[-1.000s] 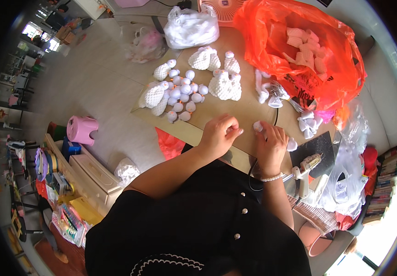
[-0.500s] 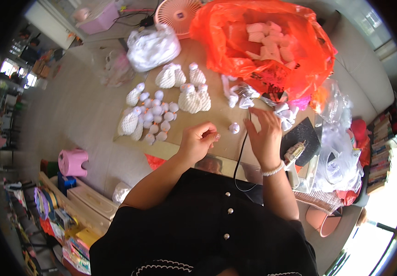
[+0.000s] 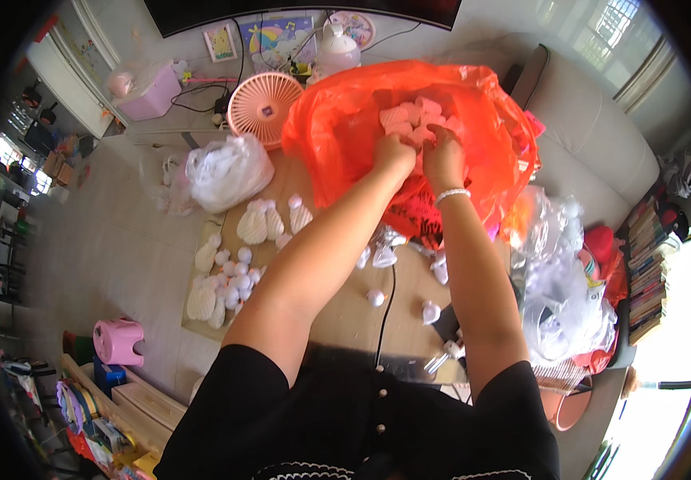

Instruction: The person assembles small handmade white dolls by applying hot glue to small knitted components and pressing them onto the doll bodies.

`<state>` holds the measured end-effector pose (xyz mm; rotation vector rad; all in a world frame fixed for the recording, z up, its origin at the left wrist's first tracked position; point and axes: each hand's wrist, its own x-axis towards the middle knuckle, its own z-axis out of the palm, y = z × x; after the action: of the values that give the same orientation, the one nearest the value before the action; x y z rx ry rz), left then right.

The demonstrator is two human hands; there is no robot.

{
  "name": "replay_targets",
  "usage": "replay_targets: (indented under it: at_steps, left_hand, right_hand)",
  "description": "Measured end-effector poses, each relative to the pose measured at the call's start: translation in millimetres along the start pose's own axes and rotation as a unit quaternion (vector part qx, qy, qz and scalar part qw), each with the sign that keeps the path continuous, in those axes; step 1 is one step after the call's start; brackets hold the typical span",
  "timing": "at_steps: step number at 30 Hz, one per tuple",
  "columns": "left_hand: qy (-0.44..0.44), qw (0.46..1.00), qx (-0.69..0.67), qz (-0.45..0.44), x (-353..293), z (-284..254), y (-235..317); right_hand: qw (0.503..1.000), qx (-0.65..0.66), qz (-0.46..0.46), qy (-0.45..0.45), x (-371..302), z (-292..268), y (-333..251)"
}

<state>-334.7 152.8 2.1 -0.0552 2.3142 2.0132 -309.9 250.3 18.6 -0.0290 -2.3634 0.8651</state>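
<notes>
Both reaching deep into the orange bag (image 3: 337, 136) on the table (image 3: 345, 308), left hand (image 3: 394, 154) and right hand (image 3: 443, 152) closing on pink pieces (image 3: 413, 120) heaped inside, exact grip hidden.

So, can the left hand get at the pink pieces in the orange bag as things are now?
Probably yes. The left hand is already inside the open mouth of the orange bag, resting on the pink pieces. Nothing covers them; the right hand is beside it but does not block it.

A home living room: grey sofa (image 3: 601, 120), bookshelf (image 3: 649, 264), pink fan (image 3: 264, 100).
</notes>
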Motion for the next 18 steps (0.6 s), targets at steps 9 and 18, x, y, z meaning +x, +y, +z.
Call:
replay_targets:
  at_steps: [9, 18]
  left_hand:
    - [0.052, 0.989, -0.128, -0.055, 8, 16, -20]
    - [0.020, 0.958, -0.146, 0.244, -134, -56, 54]
  right_hand:
    - [0.998, -0.051, 0.034, -0.028, 0, 21, 23]
    - [0.875, 0.457, 0.046, -0.151, -55, -99, -76]
